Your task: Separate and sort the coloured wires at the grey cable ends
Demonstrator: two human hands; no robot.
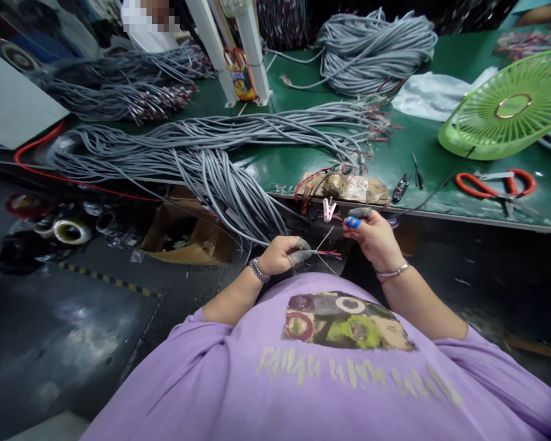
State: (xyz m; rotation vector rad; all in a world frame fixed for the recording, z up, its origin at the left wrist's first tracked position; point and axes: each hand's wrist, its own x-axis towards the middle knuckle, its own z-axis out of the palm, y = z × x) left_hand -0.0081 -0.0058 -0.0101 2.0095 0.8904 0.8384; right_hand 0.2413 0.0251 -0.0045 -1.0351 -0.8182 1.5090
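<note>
My left hand [279,254], with grey finger covers, is closed around the end of a grey cable. From that end fan thin red and blue wires [330,253] and pale strands, pointing right. My right hand [380,242] is raised a little to the right of the wires, thumb and fingers pinched together, with blue tape on one finger. Whatever lies in that pinch is too small to make out. Just left of its fingertips, a pink clip [329,209] hangs at the bench edge, below a wooden block [367,189] with wires on it.
Grey cable bundles [220,135] lie across the green bench [298,86] and droop over its edge. A coiled cable [376,52] sits behind. To the right are red-handled pliers [496,187], tweezers [417,171] and a green fan [509,107]. An open cardboard box [187,242] stands below.
</note>
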